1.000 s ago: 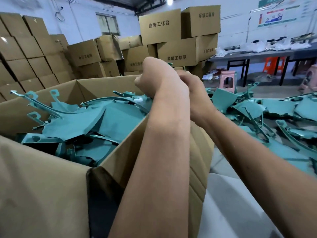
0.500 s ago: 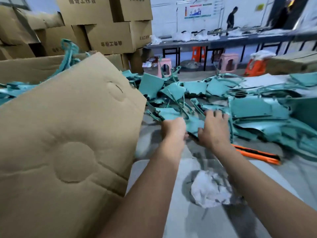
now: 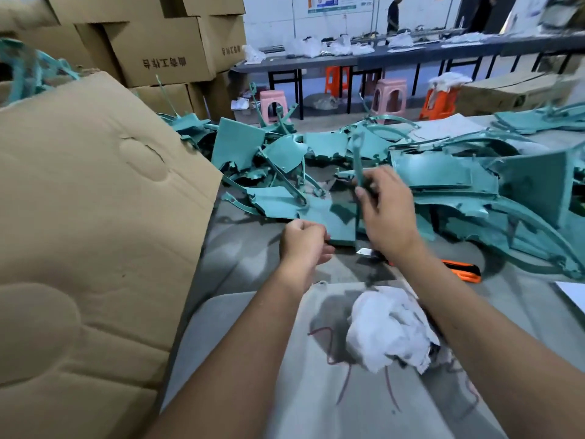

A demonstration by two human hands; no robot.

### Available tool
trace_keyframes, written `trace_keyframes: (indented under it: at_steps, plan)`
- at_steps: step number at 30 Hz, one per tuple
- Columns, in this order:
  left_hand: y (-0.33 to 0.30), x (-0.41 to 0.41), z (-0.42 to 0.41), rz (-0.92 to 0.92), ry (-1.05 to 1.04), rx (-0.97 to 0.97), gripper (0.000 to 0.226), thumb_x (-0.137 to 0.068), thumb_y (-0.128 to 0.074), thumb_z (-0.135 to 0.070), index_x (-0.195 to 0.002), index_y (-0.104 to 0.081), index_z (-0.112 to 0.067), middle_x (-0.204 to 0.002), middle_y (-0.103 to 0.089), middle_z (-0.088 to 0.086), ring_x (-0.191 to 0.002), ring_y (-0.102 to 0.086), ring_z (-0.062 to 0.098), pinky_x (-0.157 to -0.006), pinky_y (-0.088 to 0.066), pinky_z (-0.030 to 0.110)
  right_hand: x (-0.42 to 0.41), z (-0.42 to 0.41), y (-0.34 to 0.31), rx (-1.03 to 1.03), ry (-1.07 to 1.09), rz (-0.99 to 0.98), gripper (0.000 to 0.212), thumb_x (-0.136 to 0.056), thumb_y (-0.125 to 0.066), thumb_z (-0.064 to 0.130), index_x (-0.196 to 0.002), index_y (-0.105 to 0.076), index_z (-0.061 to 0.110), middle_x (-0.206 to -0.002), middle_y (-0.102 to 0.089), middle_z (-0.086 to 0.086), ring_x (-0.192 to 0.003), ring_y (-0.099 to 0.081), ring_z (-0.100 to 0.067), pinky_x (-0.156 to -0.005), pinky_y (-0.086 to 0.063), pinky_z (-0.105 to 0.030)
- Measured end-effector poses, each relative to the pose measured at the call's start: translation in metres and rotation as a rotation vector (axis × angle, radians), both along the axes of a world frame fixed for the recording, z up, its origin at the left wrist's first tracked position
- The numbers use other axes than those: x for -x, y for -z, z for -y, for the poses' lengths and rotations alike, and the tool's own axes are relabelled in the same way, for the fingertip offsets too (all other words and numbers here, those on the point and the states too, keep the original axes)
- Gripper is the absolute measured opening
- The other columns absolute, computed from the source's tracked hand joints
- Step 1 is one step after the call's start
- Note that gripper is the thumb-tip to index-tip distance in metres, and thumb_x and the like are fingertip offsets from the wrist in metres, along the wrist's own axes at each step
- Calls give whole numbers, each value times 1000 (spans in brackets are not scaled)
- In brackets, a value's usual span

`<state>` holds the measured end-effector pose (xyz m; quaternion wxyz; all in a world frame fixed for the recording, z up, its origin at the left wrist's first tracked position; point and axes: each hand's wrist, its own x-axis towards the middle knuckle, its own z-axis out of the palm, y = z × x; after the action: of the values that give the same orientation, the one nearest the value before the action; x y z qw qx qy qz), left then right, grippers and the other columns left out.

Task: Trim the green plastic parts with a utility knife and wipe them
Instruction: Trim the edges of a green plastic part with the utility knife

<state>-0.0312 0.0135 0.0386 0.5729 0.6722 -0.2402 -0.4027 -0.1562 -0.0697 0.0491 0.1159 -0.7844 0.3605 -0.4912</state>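
A green plastic part (image 3: 338, 218) lies on the grey table with a thin arm rising from it. My right hand (image 3: 384, 205) grips that upright arm near its lower end. My left hand (image 3: 304, 240) pinches the flat panel's near left corner. Behind them spreads a pile of green parts (image 3: 443, 172). An orange utility knife (image 3: 462, 269) lies on the table right of my right wrist, its blade tip showing near my wrist. A crumpled white cloth (image 3: 389, 331) sits on the table between my forearms.
A large cardboard box flap (image 3: 95, 217) fills the left side, with more green parts behind it. Stacked cartons (image 3: 164, 52) stand at the back left. Pink and orange stools and a long dark table (image 3: 411, 55) lie beyond. A person stands far back.
My view swung from the box on the left to the table. My hands took hold of a part at the pile's edge, and the right hand now lifts its thin arm upright.
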Motion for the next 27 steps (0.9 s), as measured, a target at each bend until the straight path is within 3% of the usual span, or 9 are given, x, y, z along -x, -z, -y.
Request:
trace_keyframes:
  at_steps: [5,7,9,11,16,19,23,25,27]
  plan:
    - [8,5,-10,-17,166,77,15,-95,-57,-6,-109,-63,-10,-112,-68,11,-97,-70,30,-75,-61,37,9,-10,-35,-232,-122,571,15,-104,-54,28,-92,-56,19,-75,-51,2,-64,-46,-31,-59,-42,-43]
    - [7,11,-11,-11,225,116,24,-95,-60,-5,-117,-61,-12,-118,-65,8,-102,-68,25,-79,-62,40,11,-11,-42,-233,-151,678,17,-106,-51,24,-90,-53,19,-70,-50,14,-58,-46,-15,-55,-45,-38]
    - [4,16,-10,24,257,148,35,-94,-63,-5,-127,-57,-16,-127,-60,4,-105,-66,20,-79,-61,38,10,-11,-43,-213,-166,689,14,-109,-49,18,-96,-54,14,-74,-51,15,-60,-50,-5,-62,-53,-39]
    - [-1,18,-8,69,274,161,43,-93,-65,-5,-132,-55,-18,-133,-55,1,-109,-65,19,-79,-62,34,8,-11,-40,-221,-189,714,10,-110,-47,14,-103,-54,12,-87,-53,5,-69,-57,-2,-73,-60,-38]
    - [-7,18,-6,83,268,151,39,-93,-64,-7,-130,-57,-19,-136,-54,3,-116,-63,21,-89,-61,41,7,-2,-46,-361,-189,908,11,-110,-44,7,-105,-51,13,-102,-45,-4,-85,-57,-1,-93,-61,-38]
    - [-5,16,-4,115,218,164,42,-93,-66,-9,-132,-55,-20,-139,-52,5,-117,-62,22,-91,-60,41,7,4,-58,-468,-258,857,8,-109,-49,9,-105,-55,12,-104,-49,-6,-91,-57,-7,-92,-61,-38]
    - [0,13,0,271,178,206,69,-89,-77,-29,-148,-43,-28,-152,-44,3,-130,-51,21,-109,-47,46,-2,-7,-70,-430,-447,589,6,-108,-52,9,-107,-57,5,-93,-48,-9,-82,-55,-11,-89,-62,-36]
    - [-2,13,2,343,168,242,80,-85,-80,-37,-153,-38,-29,-156,-41,1,-137,-46,20,-113,-42,46,-5,-16,-73,-436,-555,603,7,-108,-51,7,-106,-58,6,-94,-48,-10,-85,-56,-11,-90,-61,-39]
    - [-6,13,3,372,168,302,77,-85,-80,-37,-151,-42,-25,-152,-49,1,-136,-50,18,-112,-43,44,-7,-23,-73,-475,-645,660,9,-108,-49,6,-106,-58,6,-92,-49,-9,-79,-56,-9,-92,-61,-44]
